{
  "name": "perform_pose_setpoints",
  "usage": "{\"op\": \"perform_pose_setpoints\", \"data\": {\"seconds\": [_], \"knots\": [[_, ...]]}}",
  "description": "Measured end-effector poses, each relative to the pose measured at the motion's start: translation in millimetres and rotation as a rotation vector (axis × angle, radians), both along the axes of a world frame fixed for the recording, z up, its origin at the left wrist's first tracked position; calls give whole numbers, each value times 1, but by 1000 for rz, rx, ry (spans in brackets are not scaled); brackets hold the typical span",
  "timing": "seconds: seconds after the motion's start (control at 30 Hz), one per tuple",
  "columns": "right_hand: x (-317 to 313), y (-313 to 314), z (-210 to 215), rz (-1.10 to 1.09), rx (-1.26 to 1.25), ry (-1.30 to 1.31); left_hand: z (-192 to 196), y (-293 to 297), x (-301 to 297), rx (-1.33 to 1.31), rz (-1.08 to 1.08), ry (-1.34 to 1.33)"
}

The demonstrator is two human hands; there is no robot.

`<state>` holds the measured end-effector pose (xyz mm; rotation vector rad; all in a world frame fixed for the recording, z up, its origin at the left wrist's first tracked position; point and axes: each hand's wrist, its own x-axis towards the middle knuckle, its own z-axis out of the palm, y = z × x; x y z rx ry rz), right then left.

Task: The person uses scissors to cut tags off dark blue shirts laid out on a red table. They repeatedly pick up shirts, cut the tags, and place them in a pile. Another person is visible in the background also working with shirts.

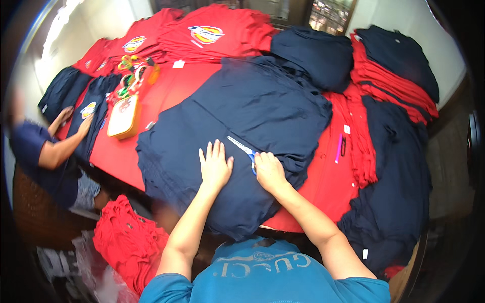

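Observation:
A stack of navy blue shirts (252, 116) lies spread on the red table (166, 96) in front of me. My left hand (214, 166) rests flat on the navy fabric, fingers spread. Just to its right, my right hand (269, 170) grips the blue handle of a pair of scissors (241, 147), whose silver blades point up and left across the cloth.
Red shirts (212, 33) are piled at the back and right (394, 86), with more navy shirts (394, 192) hanging off the right edge. A pink pen (338, 149) lies on red cloth. Another person (45, 151) at the left handles shirts. A yellow case (123, 117) and tape rolls (132, 76) sit near them. A red heap (129, 242) lies below.

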<state>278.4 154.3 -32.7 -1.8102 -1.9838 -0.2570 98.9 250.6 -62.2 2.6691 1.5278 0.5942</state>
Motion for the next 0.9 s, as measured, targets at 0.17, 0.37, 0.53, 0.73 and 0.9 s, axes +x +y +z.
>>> {"op": "perform_pose_setpoints", "data": {"seconds": [0.17, 0.37, 0.53, 0.73, 0.9], "knots": [[19, -14, 38, 117, 39, 201, 32, -78, -58, -88, 94, 19], [133, -70, 24, -344, 254, 109, -7, -183, -137, -282, 197, -216], [233, -102, -60, -803, -81, -19, -43, -260, -170, -591, 316, -517], [227, -95, -59, -846, -89, 23, -42, -270, -167, -429, 404, -713], [95, -75, 18, -203, 308, 230, -23, -242, -152, -272, 380, -808]]}}
